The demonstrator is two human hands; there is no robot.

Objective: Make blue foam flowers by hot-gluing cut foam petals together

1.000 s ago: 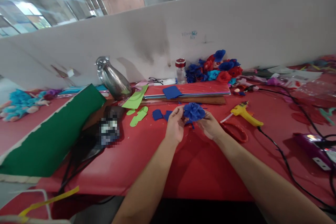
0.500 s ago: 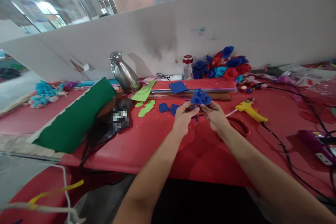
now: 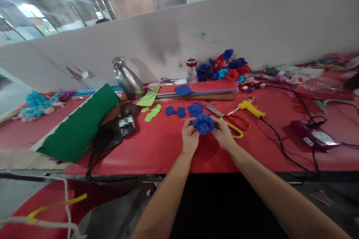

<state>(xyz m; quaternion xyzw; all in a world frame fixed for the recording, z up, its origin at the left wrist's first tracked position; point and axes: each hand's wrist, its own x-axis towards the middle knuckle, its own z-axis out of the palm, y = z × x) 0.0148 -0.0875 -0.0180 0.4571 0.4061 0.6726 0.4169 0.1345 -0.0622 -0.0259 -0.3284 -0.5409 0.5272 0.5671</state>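
Note:
A blue paper flower (image 3: 203, 123) is held between both my hands above the red table (image 3: 168, 149). My left hand (image 3: 189, 136) grips its left side with fingers curled. My right hand (image 3: 223, 133) pinches its right side. Small blue paper pieces (image 3: 182, 111) lie just beyond my hands. Scissors (image 3: 228, 120) with red and yellow handles lie to the right of my right hand.
A yellow glue gun (image 3: 250, 107) with a black cord lies right of the scissors. A pile of red and blue flowers (image 3: 221, 69) sits at the white partition. A green sheet (image 3: 78, 127), a metal jug (image 3: 127, 81), light green cutouts (image 3: 151, 112), coloured sheets (image 3: 202, 91) and a purple device (image 3: 314, 136) stand around.
Both hands have come back toward me and lowered, bringing the flower nearer the table's front edge. The scissors now show uncovered beside my right hand. The view has shifted.

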